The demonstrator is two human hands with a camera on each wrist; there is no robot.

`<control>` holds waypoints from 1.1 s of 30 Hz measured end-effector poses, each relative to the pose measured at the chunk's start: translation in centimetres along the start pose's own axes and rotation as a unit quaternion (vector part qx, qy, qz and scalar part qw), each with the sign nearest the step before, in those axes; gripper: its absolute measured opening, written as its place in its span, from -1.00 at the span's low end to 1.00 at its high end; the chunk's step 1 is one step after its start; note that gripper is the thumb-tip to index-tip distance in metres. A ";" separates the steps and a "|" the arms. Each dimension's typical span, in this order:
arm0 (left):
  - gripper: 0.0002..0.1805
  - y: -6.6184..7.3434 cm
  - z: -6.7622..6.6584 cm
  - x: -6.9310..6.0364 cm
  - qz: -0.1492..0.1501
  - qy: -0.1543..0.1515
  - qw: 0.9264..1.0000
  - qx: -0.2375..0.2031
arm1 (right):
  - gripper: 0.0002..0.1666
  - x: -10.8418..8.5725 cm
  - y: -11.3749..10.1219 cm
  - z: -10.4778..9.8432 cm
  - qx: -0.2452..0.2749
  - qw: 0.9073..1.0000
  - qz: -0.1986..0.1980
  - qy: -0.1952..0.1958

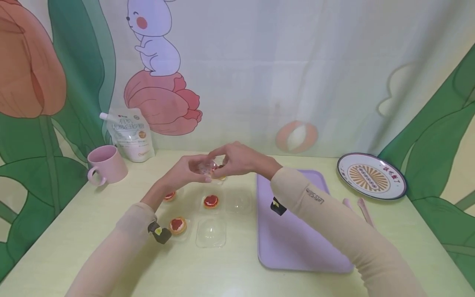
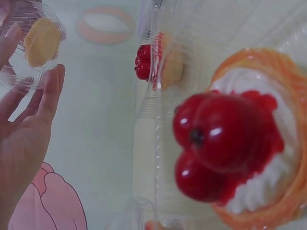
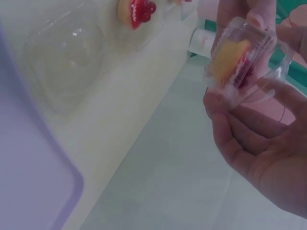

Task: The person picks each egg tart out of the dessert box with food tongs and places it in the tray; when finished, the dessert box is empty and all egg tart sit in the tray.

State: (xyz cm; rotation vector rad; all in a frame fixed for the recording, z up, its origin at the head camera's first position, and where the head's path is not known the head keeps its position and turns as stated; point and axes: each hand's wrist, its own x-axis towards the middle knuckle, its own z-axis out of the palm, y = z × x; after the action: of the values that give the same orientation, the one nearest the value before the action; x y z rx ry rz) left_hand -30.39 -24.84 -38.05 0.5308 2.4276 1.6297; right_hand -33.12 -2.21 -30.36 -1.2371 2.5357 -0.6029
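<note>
In front of me, above the table, both hands hold a clear plastic box [image 3: 235, 62] with a berry-topped tart [image 3: 230, 60] inside. My left hand [image 1: 182, 170] grips it from the left. My right hand [image 1: 241, 159] curls its fingers and thumb at the other side; a loose clear flap, apparently the lid, shows by its fingers in the right wrist view. Below, a red-topped tart [image 1: 211, 201] with white cream sits in a clear base. Another such tart [image 1: 178, 225] lies nearer my left wrist, and a third tart [image 1: 169, 196] is partly behind my forearm.
Clear boxes without tarts [image 1: 211, 233] stand beside the filled ones. A purple tray [image 1: 304, 247] lies under my right forearm. At the back left are a pink mug [image 1: 107, 163] and a white pouch [image 1: 130, 136]; at the right, a plate [image 1: 371, 176] and pink utensils [image 1: 365, 211].
</note>
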 end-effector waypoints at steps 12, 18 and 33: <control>-0.13 0.2 -0.6 -0.5 -0.009 -0.025 0.998 -0.055 | -0.25 0.5 -1.1 -2.7 -0.019 0.998 0.043 -0.049; -0.18 -0.6 -2.5 -1.0 -0.033 0.000 0.999 -0.022 | -0.17 0.2 -0.2 -3.6 -0.015 0.997 0.071 -0.026; -0.19 -3.7 -7.0 1.2 -0.088 0.031 0.993 0.070 | -0.15 -1.0 1.8 -2.6 0.028 0.995 0.094 -0.026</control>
State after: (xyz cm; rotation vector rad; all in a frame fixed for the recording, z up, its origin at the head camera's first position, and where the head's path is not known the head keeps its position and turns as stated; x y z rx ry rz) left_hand -34.55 -31.68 -38.68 0.2794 2.5656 1.4342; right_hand -34.76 0.24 -28.82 -0.9698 2.5355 -0.5856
